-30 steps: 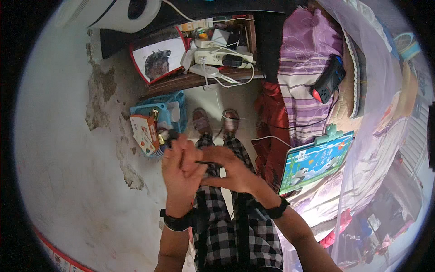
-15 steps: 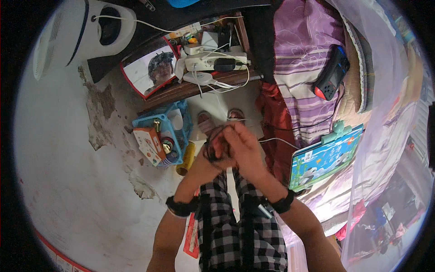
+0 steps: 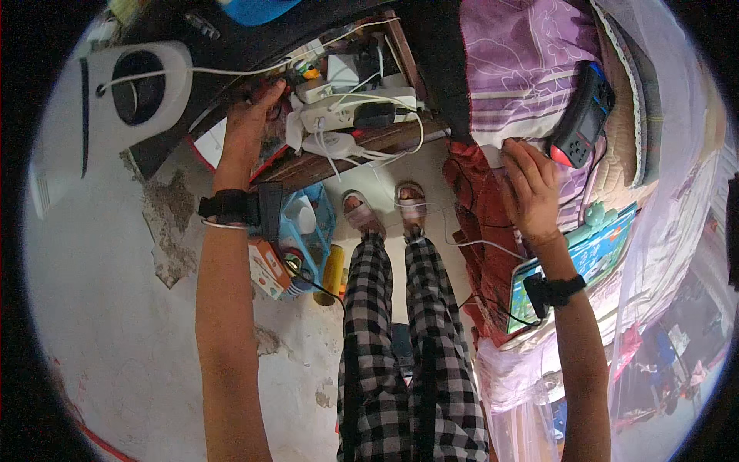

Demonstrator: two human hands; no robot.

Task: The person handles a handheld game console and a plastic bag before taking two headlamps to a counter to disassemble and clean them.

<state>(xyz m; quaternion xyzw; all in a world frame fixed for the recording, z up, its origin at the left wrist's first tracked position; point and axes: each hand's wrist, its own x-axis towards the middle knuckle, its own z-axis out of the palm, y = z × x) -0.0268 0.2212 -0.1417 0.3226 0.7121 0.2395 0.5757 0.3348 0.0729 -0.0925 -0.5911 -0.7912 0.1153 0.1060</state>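
My left hand [image 3: 248, 127] reaches over a red-edged mirror [image 3: 209, 144] at the far left. Its fingers curl at a dark, reddish thing that I cannot make out, beside the cluttered drawer. On the right, my right hand [image 3: 531, 189] lies on the striped purple bed sheet [image 3: 493, 127] with its fingers stretched out. Just beyond its fingertips is a black handheld game console [image 3: 579, 123] with red and blue ends. A blue picture board [image 3: 608, 246] with a green clip lies partly behind my right wrist.
A white power strip [image 3: 339, 115] with tangled cables sits along the drawer front. Below it on the floor stand a blue plastic basket [image 3: 319, 239] and a yellow cylinder [image 3: 331, 276]. A white appliance [image 3: 173, 85] is at the far left. Netting [image 3: 662, 254] hangs along the bed's right side.
My hands were together in the middle around something dark and reddish. They have parted: the left moved up and left to the mirror, the right moved over to the bed.
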